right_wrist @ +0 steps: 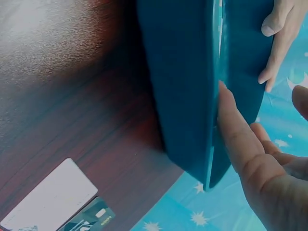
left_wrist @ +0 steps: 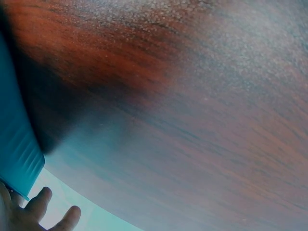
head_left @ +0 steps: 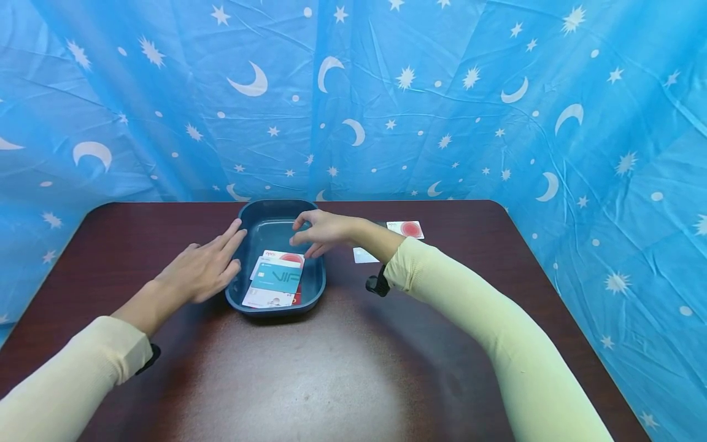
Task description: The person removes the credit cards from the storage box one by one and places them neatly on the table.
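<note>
A dark blue plastic tray (head_left: 274, 312) stands on the table with several cards lying overlapped in its near half. On top is a teal card (head_left: 270, 277) marked VIP; a white card with a red circle (head_left: 287, 256) shows behind it, and a red edge peeks out below. My left hand (head_left: 205, 265) rests at the tray's left rim, fingers extended. Over the right rim reaches my right hand (head_left: 324, 231), fingers loosely bent and thumb apart, with nothing visible between them. In the right wrist view, one finger (right_wrist: 236, 130) lies at the rim.
Right of the tray, partly behind my right wrist, lie a white card with a red circle (head_left: 407, 229), a pale card (head_left: 364, 255) and a dark card (right_wrist: 91, 216). A blue curtain (head_left: 353, 110) with moons and stars hangs behind the brown table (head_left: 309, 374).
</note>
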`<state>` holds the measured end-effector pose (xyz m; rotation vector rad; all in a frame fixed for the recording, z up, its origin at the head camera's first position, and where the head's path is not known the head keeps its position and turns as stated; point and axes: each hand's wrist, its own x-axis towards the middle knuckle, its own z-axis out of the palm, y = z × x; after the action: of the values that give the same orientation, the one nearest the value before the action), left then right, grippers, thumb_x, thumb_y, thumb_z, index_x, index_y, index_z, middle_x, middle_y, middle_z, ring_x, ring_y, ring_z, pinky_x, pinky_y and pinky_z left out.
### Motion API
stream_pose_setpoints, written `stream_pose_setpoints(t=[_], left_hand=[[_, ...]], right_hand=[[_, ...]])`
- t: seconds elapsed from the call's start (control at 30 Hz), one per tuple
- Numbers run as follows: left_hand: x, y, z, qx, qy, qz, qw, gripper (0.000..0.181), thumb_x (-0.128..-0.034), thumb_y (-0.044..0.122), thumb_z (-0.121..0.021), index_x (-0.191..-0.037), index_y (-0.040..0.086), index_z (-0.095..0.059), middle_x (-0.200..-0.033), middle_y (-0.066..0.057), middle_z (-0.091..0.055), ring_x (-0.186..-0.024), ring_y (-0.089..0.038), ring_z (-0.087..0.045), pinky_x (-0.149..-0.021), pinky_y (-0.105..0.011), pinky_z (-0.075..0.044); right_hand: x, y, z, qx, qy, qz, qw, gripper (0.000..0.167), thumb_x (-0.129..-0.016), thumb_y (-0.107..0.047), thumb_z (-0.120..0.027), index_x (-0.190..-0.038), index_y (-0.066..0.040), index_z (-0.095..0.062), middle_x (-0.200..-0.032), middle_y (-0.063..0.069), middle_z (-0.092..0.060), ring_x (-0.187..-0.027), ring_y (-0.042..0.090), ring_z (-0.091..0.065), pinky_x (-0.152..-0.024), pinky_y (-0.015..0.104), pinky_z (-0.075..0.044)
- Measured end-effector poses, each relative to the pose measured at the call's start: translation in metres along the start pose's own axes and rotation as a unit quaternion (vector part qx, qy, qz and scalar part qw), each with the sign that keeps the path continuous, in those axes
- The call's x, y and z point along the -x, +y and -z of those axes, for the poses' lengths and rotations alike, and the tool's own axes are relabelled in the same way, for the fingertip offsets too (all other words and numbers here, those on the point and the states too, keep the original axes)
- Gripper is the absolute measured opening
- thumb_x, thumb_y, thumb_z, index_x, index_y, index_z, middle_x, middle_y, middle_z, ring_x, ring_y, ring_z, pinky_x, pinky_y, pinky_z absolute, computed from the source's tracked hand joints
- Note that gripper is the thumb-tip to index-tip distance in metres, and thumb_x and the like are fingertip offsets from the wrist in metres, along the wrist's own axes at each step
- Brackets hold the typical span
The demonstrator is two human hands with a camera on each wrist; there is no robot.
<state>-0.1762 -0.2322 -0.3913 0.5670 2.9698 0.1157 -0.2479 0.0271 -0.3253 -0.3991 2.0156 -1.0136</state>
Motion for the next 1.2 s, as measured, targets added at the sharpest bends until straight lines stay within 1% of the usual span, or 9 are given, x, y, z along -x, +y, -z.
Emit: stream_pose_setpoints(t=[0.13,0.27,0.37,0.6,0.83,1.03,1.2], left_hand=[[0.0,0.0,0.0,0.002,-0.003,0.002,1.0,0.064,-0.1024,0.031,-0.038,-0.156,-0.002,-0.023,-0.163,-0.023,-0.013,-0.138,-0.045,-0.039,-0.102,-0.071,-0.035],[0.0,0.001,0.001,0.006,-0.005,0.002,1.0,0.064,-0.1026,0.032,-0.037,-0.156,-0.001,-0.022,-0.164,-0.023,-0.012,-0.139,-0.045,-0.038,-0.102,-0.072,-0.034],[0.0,0.0,0.001,0.005,-0.004,0.002,1.0,0.065,-0.1023,0.032,-0.038,-0.156,-0.001,-0.023,-0.163,-0.023,-0.013,-0.138,-0.045,-0.039,-0.102,-0.072,-0.034],[0.001,0.0,0.001,0.005,-0.004,0.002,1.0,0.064,-0.1025,0.031,-0.038,-0.156,-0.001,-0.023,-0.164,-0.022,-0.013,-0.138,-0.045,-0.039,-0.102,-0.071,-0.035],[0.0,0.0,0.001,0.004,-0.006,-0.001,1.0,0.064,-0.1029,0.032,-0.037,-0.156,-0.001,-0.022,-0.164,-0.022,-0.012,-0.139,-0.044,-0.038,-0.102,-0.072,-0.034],[0.001,0.0,0.0,0.005,-0.001,-0.001,1.0,0.064,-0.1024,0.032,-0.038,-0.156,-0.001,-0.023,-0.164,-0.022,-0.014,-0.139,-0.044,-0.039,-0.1,-0.071,-0.036],[0.001,0.0,0.0,0.004,0.0,-0.002,1.0,0.064,-0.1023,0.031,-0.038,-0.156,-0.001,-0.023,-0.163,-0.022,-0.014,-0.139,-0.044,-0.039,-0.1,-0.07,-0.037]], right_hand=[[-0.005,-0.004,-0.004,0.0,-0.022,-0.02,0.9996,0.053,-0.1,-0.022,-0.059,-0.144,-0.004,-0.036,-0.144,0.02,-0.044,-0.112,0.035,-0.066,-0.096,0.04,-0.053],[-0.01,-0.004,-0.008,-0.006,-0.034,-0.038,0.9987,0.051,-0.1,-0.023,-0.059,-0.142,-0.004,-0.036,-0.141,0.024,-0.044,-0.111,0.037,-0.066,-0.096,0.042,-0.053],[-0.011,-0.005,-0.01,-0.008,-0.033,-0.047,0.9983,0.05,-0.101,-0.024,-0.058,-0.141,-0.005,-0.035,-0.137,0.024,-0.045,-0.111,0.038,-0.066,-0.094,0.042,-0.054],[-0.016,-0.008,-0.018,-0.02,-0.039,-0.075,0.9962,0.054,-0.1,-0.024,-0.058,-0.143,-0.006,-0.031,-0.139,0.024,-0.045,-0.113,0.042,-0.064,-0.094,0.043,-0.054],[-0.021,-0.011,-0.027,0.011,-0.058,-0.105,0.9927,0.06,-0.101,-0.03,-0.057,-0.149,-0.009,-0.029,-0.139,0.021,-0.048,-0.111,0.042,-0.065,-0.089,0.045,-0.056],[-0.027,-0.013,-0.031,0.019,-0.064,-0.131,0.9891,0.057,-0.101,-0.032,-0.055,-0.148,-0.01,-0.031,-0.139,0.022,-0.048,-0.112,0.042,-0.064,-0.089,0.048,-0.056],[-0.031,-0.015,-0.033,0.025,-0.056,-0.13,0.9896,0.055,-0.101,-0.033,-0.056,-0.145,-0.009,-0.034,-0.139,0.019,-0.047,-0.11,0.042,-0.064,-0.089,0.049,-0.056]])
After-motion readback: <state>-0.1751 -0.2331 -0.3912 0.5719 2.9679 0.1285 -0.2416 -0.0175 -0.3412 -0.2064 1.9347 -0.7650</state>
